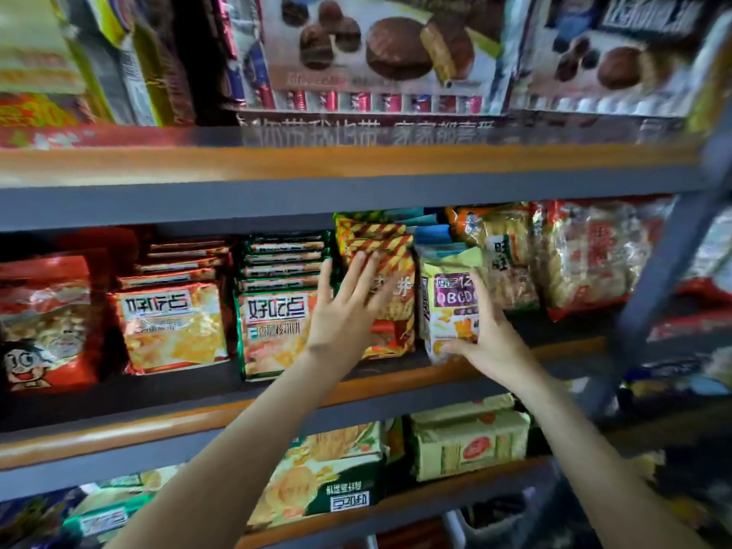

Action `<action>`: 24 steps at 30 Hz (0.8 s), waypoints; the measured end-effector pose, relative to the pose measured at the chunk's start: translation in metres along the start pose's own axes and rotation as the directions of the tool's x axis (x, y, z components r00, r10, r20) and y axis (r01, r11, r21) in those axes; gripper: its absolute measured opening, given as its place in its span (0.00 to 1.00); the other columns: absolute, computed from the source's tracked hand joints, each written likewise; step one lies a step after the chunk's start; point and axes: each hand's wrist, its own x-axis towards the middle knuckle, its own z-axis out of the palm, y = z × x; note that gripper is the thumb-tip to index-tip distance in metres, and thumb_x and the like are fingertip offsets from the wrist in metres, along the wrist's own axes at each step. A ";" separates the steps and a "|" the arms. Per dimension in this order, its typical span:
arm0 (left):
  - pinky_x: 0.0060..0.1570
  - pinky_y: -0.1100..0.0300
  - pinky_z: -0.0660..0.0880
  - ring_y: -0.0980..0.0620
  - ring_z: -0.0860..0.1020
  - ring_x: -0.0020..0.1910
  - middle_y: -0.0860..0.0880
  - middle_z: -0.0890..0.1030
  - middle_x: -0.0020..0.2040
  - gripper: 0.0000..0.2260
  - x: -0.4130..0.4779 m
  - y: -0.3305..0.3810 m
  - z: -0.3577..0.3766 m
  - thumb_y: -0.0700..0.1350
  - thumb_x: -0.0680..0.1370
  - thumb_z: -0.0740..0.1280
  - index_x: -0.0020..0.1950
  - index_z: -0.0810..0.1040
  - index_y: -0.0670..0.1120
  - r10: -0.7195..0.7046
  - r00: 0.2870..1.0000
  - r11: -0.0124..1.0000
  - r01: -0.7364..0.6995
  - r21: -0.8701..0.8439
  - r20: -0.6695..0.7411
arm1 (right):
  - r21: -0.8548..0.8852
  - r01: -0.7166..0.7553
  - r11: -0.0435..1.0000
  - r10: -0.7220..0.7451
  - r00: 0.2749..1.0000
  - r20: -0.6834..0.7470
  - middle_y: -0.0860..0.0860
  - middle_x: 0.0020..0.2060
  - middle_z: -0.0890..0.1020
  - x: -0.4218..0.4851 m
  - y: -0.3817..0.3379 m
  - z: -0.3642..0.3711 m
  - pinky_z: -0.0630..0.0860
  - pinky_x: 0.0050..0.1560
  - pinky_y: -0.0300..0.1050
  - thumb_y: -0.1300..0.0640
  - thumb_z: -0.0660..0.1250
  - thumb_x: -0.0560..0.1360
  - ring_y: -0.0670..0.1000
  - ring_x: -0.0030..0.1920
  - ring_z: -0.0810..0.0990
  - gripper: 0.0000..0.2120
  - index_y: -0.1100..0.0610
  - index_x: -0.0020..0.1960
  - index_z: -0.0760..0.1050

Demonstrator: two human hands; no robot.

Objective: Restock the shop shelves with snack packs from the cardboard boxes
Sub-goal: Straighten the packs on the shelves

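left hand (348, 307): fingers spread flat on red-and-yellow striped foil wafer pack (390, 279), middle shelf | right hand (485, 334): grips lower right edge of pale yellow plastic snack pack with purple label (449, 307), upright, long axis vertical, just right of wafer pack | right hand nearer; likely next: push it back on orange-edged grey shelf (554, 350)

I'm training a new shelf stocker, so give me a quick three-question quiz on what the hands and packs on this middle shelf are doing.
1. True or false: the left hand lies flat, fingers straight, against the red-and-yellow striped snack pack.
2. Which pack does the right hand grip? A) yellow pack with a purple label B) green-edged cracker pack
3. Fill in: the striped pack stands to the ___ of the yellow pack.

Key: 1 true; 2 A; 3 left
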 end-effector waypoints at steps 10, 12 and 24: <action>0.65 0.36 0.29 0.42 0.28 0.72 0.42 0.36 0.78 0.44 0.001 0.004 -0.006 0.60 0.77 0.64 0.77 0.33 0.52 0.029 0.999 0.997 -0.026 -0.069 0.045 | 0.055 0.027 0.998 -0.024 0.999 -0.045 0.53 0.70 0.60 0.001 -0.002 0.012 0.71 0.61 0.47 0.58 0.74 0.71 0.46 0.60 0.71 0.54 0.36 0.75 0.34; 0.65 0.36 0.30 0.42 0.30 0.72 0.40 0.39 0.79 0.42 0.001 0.012 -0.001 0.58 0.76 0.67 0.79 0.42 0.53 0.018 0.999 0.994 -0.022 -0.106 -0.035 | 0.023 0.045 0.999 -0.044 0.998 -0.046 0.50 0.74 0.57 -0.004 -0.001 0.005 0.69 0.64 0.50 0.55 0.73 0.72 0.44 0.64 0.68 0.53 0.35 0.74 0.34; 0.67 0.31 0.49 0.37 0.61 0.74 0.37 0.64 0.74 0.34 0.033 0.113 -0.021 0.56 0.69 0.74 0.72 0.70 0.47 -0.030 0.949 0.973 -0.044 -0.225 -0.312 | -0.205 0.066 0.976 -0.128 0.943 -0.308 0.52 0.73 0.64 -0.013 0.079 -0.072 0.60 0.69 0.49 0.60 0.66 0.77 0.51 0.70 0.58 0.35 0.51 0.78 0.52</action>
